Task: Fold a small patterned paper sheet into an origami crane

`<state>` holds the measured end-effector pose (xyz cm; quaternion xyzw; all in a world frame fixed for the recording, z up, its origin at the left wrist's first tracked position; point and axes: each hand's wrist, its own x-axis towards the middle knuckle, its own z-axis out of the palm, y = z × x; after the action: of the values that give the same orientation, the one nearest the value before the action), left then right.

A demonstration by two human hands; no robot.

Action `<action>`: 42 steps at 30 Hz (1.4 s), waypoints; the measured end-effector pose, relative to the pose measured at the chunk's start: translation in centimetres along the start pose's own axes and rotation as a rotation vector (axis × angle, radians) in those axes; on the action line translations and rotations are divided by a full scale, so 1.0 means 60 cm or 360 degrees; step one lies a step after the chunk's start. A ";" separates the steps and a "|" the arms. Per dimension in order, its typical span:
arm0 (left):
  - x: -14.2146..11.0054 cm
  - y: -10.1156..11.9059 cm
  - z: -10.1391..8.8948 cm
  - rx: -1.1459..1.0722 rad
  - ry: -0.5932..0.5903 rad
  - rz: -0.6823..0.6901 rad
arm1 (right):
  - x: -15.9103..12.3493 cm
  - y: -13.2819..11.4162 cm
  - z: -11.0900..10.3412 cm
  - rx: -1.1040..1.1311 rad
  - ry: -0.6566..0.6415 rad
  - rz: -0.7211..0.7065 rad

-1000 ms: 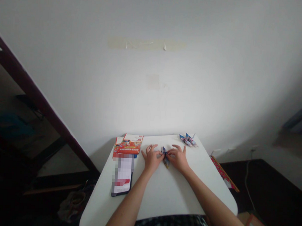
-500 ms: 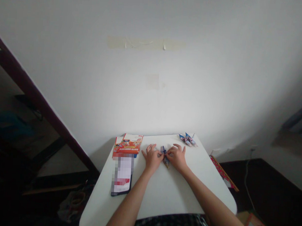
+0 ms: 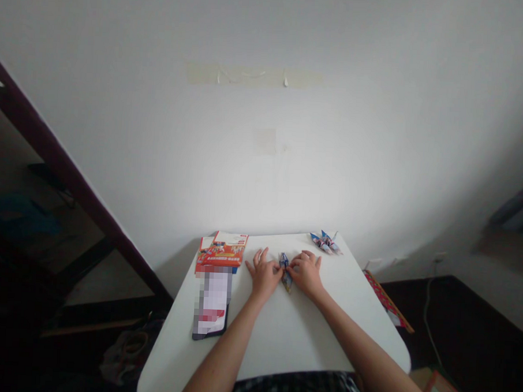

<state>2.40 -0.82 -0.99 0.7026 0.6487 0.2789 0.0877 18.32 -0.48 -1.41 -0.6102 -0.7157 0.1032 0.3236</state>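
Observation:
A narrow folded paper piece (image 3: 287, 282), blue and grey with printed patterns and pointed ends, lies on the white table between my hands. My left hand (image 3: 265, 276) pinches its left side with thumb and index finger, the other fingers spread. From the right, my right hand (image 3: 306, 274) pinches the same piece near its middle, its remaining fingers lifted and bent. Small details of the folds are too fine to make out. At the table's back right corner sit similar folded paper shapes (image 3: 326, 243) with pointed tips, lying side by side.
Red and white printed booklets (image 3: 222, 252) overlap at the back left of the table (image 3: 276, 341). In front of them lies a phone (image 3: 213, 303) with a blurred-out screen. A white wall (image 3: 270, 185) rises behind the table. A dark-framed mirror (image 3: 72, 164) leans at left.
The folded paper's upper end looks a little narrower. My right hand's raised fingers have dipped and bent slightly. Both hands stay at the same spot on the paper.

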 end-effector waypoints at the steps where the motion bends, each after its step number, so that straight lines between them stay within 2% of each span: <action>1: 0.000 -0.001 0.000 -0.0005 -0.0001 0.0011 | 0.000 0.000 0.000 0.0004 -0.0001 0.0006; 15: 0.000 0.010 -0.004 0.0058 -0.0082 -0.0032 | -0.009 -0.018 -0.008 -0.0154 -0.0086 0.0153; 22: -0.004 0.012 -0.007 0.0066 0.0041 -0.0008 | -0.011 -0.017 -0.011 -0.0165 -0.0067 0.0117; 27: -0.005 0.015 -0.018 0.0061 -0.0010 0.0010 | -0.016 -0.015 -0.016 -0.0137 -0.0036 0.0125; 32: 0.000 0.004 -0.019 0.0121 -0.0033 0.0040 | -0.017 -0.015 -0.018 -0.0192 -0.0045 0.0150; 42: -0.001 -0.011 -0.014 0.0213 -0.0093 0.0089 | -0.015 -0.019 -0.021 -0.0329 -0.0194 0.0169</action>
<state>1.40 -0.98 -0.61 0.7326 0.6433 0.2164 0.0516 18.19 -1.90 -0.16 -0.6699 -0.7076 0.0828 0.2091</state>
